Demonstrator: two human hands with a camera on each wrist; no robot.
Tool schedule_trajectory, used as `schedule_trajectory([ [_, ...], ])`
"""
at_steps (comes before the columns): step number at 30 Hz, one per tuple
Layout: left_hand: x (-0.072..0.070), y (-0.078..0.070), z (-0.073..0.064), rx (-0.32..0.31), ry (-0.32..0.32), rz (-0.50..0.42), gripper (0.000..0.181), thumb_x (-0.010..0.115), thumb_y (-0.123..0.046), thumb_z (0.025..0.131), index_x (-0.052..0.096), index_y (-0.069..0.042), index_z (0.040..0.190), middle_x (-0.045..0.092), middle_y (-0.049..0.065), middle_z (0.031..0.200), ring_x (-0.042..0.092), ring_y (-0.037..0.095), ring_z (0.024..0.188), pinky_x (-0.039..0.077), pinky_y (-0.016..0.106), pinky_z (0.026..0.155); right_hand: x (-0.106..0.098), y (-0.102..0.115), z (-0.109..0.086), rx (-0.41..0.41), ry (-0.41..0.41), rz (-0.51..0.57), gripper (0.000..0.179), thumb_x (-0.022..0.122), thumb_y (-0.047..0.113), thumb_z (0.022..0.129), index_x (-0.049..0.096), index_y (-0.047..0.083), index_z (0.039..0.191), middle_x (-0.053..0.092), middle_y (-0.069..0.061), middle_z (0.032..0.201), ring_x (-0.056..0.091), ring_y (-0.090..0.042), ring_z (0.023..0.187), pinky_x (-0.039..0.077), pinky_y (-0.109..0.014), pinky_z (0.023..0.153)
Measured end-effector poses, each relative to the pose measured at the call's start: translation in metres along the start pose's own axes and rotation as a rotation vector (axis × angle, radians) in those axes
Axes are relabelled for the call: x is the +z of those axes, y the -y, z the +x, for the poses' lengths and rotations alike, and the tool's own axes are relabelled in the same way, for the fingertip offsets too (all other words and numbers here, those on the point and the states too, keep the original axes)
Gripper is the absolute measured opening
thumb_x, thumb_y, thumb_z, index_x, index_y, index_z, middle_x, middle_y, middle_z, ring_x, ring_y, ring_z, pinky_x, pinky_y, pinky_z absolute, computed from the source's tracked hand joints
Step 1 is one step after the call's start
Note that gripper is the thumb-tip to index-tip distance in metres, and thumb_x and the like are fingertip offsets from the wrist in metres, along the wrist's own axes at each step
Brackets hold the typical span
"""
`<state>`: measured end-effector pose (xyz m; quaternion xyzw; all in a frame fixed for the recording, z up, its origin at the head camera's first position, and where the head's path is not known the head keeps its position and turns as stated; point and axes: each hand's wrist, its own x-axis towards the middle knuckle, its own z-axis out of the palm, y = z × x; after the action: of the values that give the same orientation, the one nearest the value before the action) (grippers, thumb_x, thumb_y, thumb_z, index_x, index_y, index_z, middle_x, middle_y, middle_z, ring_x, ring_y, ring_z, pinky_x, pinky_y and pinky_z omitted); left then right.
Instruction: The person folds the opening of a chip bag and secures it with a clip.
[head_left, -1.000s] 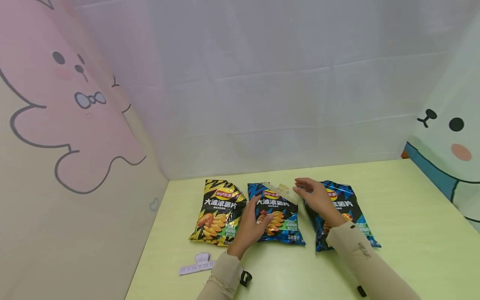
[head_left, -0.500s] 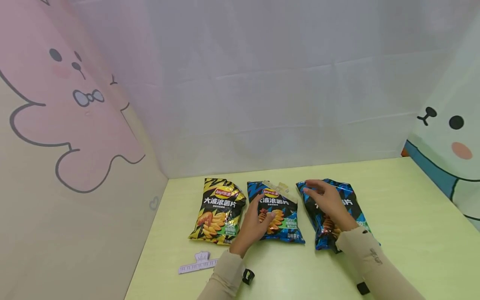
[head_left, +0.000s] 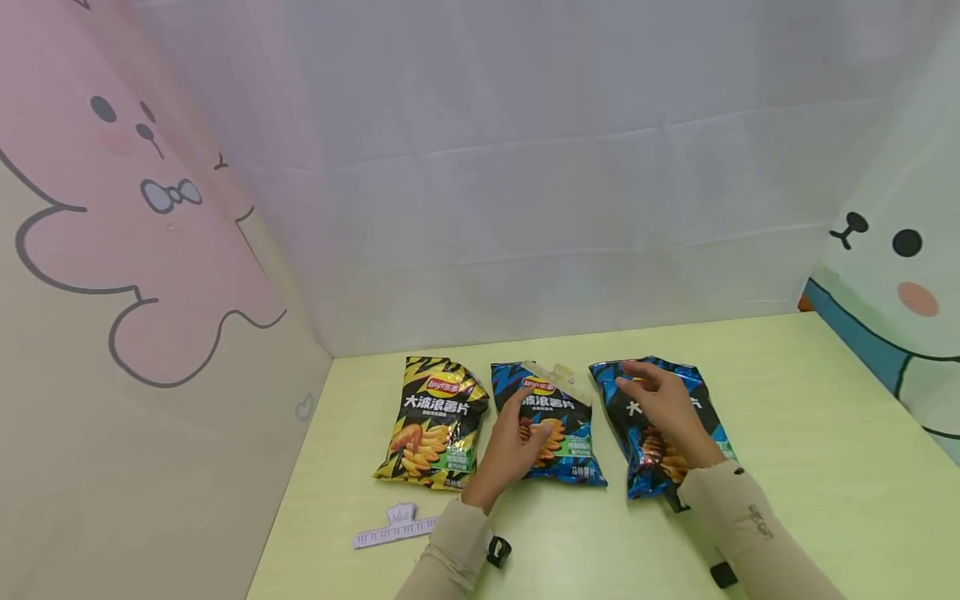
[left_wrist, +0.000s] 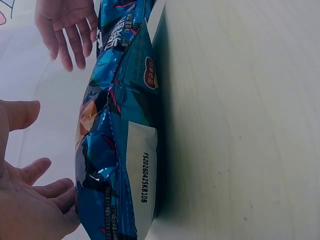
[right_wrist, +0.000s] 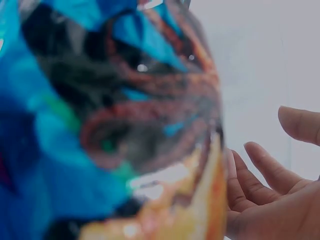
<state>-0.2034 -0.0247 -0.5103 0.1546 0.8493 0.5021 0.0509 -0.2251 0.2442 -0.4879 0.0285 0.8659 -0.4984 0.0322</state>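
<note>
My left hand (head_left: 510,450) is at the middle blue chip bag (head_left: 585,446), its fingers loosely spread; in the left wrist view the fingertips come right up to a bag's side. A pale yellow sealing clip (head_left: 558,380) lies slanted across that bag's top right corner. Over the right-hand blue chip bag (head_left: 637,458) hovers my right hand (head_left: 675,417), thumb and fingers parted and nothing between them. The right wrist view shows the same hand (right_wrist: 275,195) beside a large, blurred blue bag front (right_wrist: 60,150).
A yellow and black chip bag (head_left: 435,417) lies left of the middle bag. Nearer the front left is a lilac clip (head_left: 397,527) with a piano-key pattern, partly behind the left sleeve (head_left: 453,542). A white curtain (head_left: 480,208) closes off the back of the pale table (head_left: 810,433).
My right hand has drawn away from the yellow clip's end and moved right, over the right-hand blue bag. The left hand and the bags stay nearly where they were.
</note>
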Motion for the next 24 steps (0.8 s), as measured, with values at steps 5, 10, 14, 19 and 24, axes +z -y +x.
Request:
schedule_trajectory([
  [5,0.004,-0.003,0.002,-0.016,0.013,0.008,0.068,0.06,-0.03,0.102,0.027,-0.012,0.158,0.042,0.016,0.154,0.054,0.024,0.101,0.048,0.032,0.082,-0.006,-0.002,-0.004,0.006,0.0,0.017,0.061,0.052,0.047,0.103,0.045,0.009,0.151,0.047,-0.024,0.152,0.048,-0.045,0.135,0.047,-0.061,0.104],
  [10,0.007,-0.003,0.003,-0.005,0.017,0.006,0.066,0.06,-0.029,0.102,0.029,-0.012,0.158,0.036,0.015,0.16,0.053,0.032,0.128,0.048,0.05,0.104,-0.014,-0.003,-0.007,0.016,-0.03,0.036,0.06,0.052,0.045,0.104,0.045,0.007,0.15,0.045,-0.025,0.153,0.047,-0.045,0.135,0.042,-0.063,0.108],
  [14,0.008,-0.004,0.004,-0.001,0.019,0.004,0.066,0.059,-0.031,0.102,0.029,-0.012,0.158,0.033,0.014,0.163,0.043,0.036,0.144,0.04,0.059,0.114,-0.018,-0.004,-0.009,0.017,-0.046,0.052,0.057,0.052,0.041,0.105,0.046,0.006,0.149,0.045,-0.025,0.152,0.048,-0.045,0.135,0.041,-0.063,0.11],
  [19,0.011,-0.003,0.003,-0.018,0.018,0.013,0.066,0.059,-0.033,0.102,0.029,-0.012,0.158,0.033,0.014,0.163,0.037,0.037,0.149,0.035,0.06,0.117,-0.024,-0.008,-0.013,0.02,-0.061,0.07,0.055,0.051,0.038,0.105,0.046,0.005,0.149,0.043,-0.025,0.153,0.047,-0.044,0.134,0.041,-0.062,0.111],
  [24,0.016,-0.001,0.004,-0.029,0.012,0.016,0.065,0.059,-0.033,0.102,0.03,-0.013,0.157,0.034,0.013,0.163,0.037,0.036,0.149,0.034,0.06,0.118,-0.031,-0.012,-0.016,0.056,-0.096,0.11,0.062,0.049,0.045,0.105,0.044,0.003,0.15,0.046,-0.026,0.151,0.047,-0.043,0.135,0.038,-0.062,0.113],
])
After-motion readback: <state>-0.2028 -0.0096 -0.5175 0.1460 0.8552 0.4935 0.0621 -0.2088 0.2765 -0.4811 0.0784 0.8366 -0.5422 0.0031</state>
